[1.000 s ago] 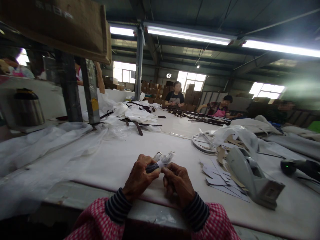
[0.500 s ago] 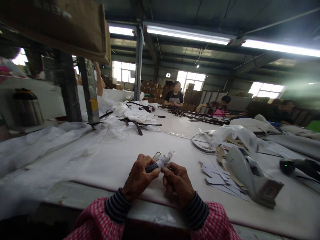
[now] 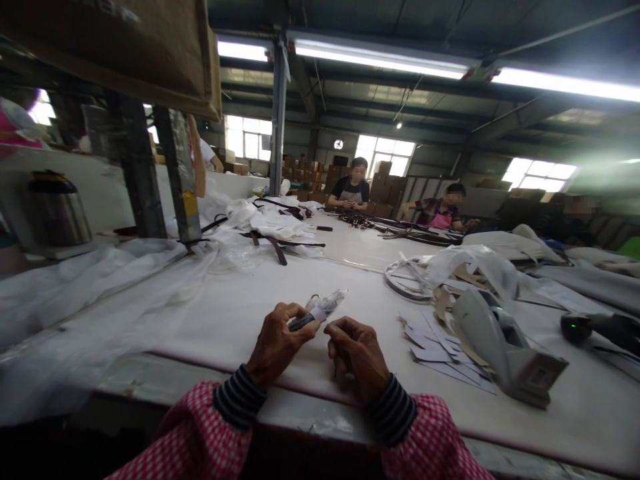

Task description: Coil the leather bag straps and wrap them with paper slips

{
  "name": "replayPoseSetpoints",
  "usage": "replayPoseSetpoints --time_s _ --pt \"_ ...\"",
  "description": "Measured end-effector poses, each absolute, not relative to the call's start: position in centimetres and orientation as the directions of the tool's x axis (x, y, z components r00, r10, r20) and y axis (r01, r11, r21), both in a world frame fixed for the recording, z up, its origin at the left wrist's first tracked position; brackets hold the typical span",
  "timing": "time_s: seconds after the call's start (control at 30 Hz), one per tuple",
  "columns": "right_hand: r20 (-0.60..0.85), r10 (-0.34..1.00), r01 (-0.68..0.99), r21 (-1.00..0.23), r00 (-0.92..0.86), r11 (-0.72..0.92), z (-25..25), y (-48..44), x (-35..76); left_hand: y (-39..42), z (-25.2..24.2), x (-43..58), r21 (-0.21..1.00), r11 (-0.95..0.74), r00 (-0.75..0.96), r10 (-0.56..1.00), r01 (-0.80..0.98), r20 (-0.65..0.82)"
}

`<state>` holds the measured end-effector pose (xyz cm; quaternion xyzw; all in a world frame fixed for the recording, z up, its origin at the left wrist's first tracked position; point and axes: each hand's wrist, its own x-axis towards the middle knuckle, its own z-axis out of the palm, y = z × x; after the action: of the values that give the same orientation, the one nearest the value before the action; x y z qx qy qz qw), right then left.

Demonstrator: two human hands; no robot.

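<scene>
My left hand (image 3: 280,341) is closed around a bundled dark strap (image 3: 300,323). A white band (image 3: 317,313) goes round the bundle, and clear plastic (image 3: 332,302) covers its far end. A metal ring shows beside it. My right hand (image 3: 356,353) is just to the right, apart from the bundle, its thumb and fingers pinched together. Whatever those fingertips may hold is too small to make out. Both hands are over the near edge of the white table (image 3: 225,320).
On the right lie white paper strips (image 3: 440,347), a grey tape dispenser (image 3: 505,347) and a black scanner (image 3: 600,330). Dark straps (image 3: 280,250) and white plastic are heaped further off. A steel flask (image 3: 57,210) stands left. Several people sit across the table.
My right hand has come away from the white band, leaving a small gap. The bundle stays in my left hand, tilted slightly more upward. The view has shifted a little.
</scene>
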<state>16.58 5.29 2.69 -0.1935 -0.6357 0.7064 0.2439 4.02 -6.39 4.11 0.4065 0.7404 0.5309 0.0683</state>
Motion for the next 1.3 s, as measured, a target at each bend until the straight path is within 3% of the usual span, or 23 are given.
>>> replayPoseSetpoints --time_s 0.37,0.97,1.07,1.17,1.3 --pt "0.074 0.561 -0.176 -0.976 -0.825 -0.13 2.8 5.2 16.2 -6.3 4.1 4.0 0.844 0.086 -0.652 0.677 0.53 0.341" --pt "0.154 0.579 -0.216 -0.976 -0.801 -0.039 2.4 5.1 16.1 -6.3 3.7 4.7 0.793 0.083 -0.613 0.683 0.604 0.396" --pt "0.059 0.562 -0.149 -0.982 -0.825 -0.116 2.3 5.2 16.3 -6.3 3.6 4.9 0.721 0.075 -0.566 0.678 0.688 0.469" --pt "-0.029 0.549 -0.079 -0.982 -0.835 -0.172 2.0 5.3 16.2 -6.3 3.5 5.0 0.575 0.06 -0.455 0.68 0.816 0.575" --pt "-0.026 0.539 -0.077 -0.983 -0.842 -0.168 1.7 5.5 15.7 -6.1 3.2 5.3 0.43 0.035 -0.341 0.67 0.902 0.659"
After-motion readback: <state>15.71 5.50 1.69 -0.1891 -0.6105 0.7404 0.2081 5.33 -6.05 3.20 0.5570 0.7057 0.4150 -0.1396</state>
